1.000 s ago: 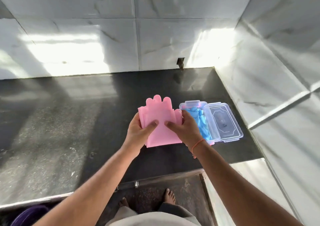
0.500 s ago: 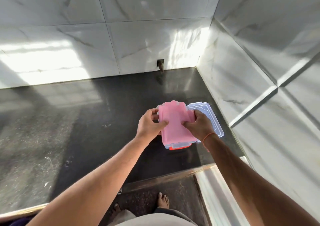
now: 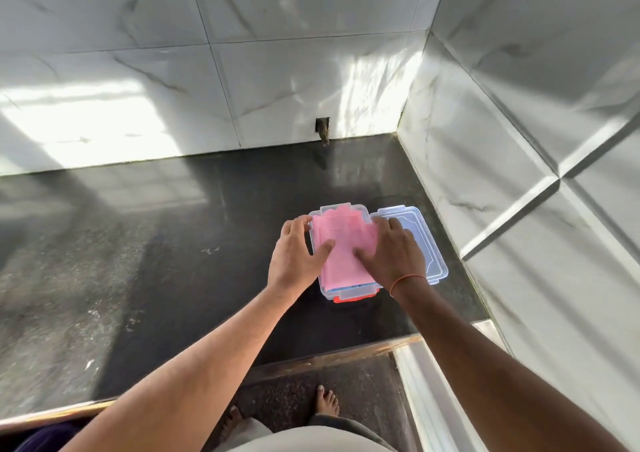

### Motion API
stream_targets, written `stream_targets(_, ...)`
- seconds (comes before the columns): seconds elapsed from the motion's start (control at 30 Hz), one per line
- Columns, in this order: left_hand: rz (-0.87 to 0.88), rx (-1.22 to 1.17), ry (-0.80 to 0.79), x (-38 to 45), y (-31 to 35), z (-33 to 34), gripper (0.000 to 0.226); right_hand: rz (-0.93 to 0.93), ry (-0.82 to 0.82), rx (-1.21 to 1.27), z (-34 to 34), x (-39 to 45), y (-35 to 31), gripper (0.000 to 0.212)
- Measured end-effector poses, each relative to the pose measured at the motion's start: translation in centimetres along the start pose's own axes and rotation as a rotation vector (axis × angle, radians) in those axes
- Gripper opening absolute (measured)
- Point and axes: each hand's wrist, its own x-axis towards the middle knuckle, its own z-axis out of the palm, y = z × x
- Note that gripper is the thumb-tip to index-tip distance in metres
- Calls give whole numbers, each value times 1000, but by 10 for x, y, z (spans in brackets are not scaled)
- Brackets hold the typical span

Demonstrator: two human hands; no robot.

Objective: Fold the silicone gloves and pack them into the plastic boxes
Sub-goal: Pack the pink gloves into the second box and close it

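A folded pink silicone glove [image 3: 341, 243] lies in the clear plastic box [image 3: 332, 294] on the dark countertop, near the right corner. A thin strip of blue glove shows under it at the box's front. My left hand [image 3: 298, 255] rests at the box's left edge, its thumb pressing on the pink glove. My right hand [image 3: 391, 252] lies flat on the glove's right side, fingers straight, thumb pressing down. The box's clear lid [image 3: 424, 240] hangs open to the right. An orange-red clasp [image 3: 355, 299] sits at the box's front.
The dark stone countertop [image 3: 156, 261] stretches to the left. White marble walls close in behind and on the right [image 3: 519, 174]. A small pipe stub [image 3: 323, 131] sticks out of the back wall. The counter's front edge [image 3: 311, 361] is below the box.
The pink glove was held up above the counter; both hands have carried it right and lowered it into the box, covering the blue glove. The hands now press it down.
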Motion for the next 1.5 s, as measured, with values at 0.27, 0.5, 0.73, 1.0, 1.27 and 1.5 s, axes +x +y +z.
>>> stream_targets(0.27,532,612,-84,-15,9,-1,76,-541,147,-196,8,-13,11,57)
stream_targets(0.5,481,949,-480,7,5,13,73,-526,-253,-420,34,-16,4,66)
stream_targets(0.73,421,1112,-592,19,13,20,79,-443,-419,-466,45,0,-4,69)
stream_targets(1.0,390,1372,-744,36,28,32,117,-308,-691,-556,52,21,-27,95)
stream_targets(1.27,417,1228,-702,50,24,21,93,-406,-547,-443,42,20,-27,81)
stream_targets(1.5,549,1041,-509,58,-19,-34,73,-357,-175,-120,60,-32,-26,92)
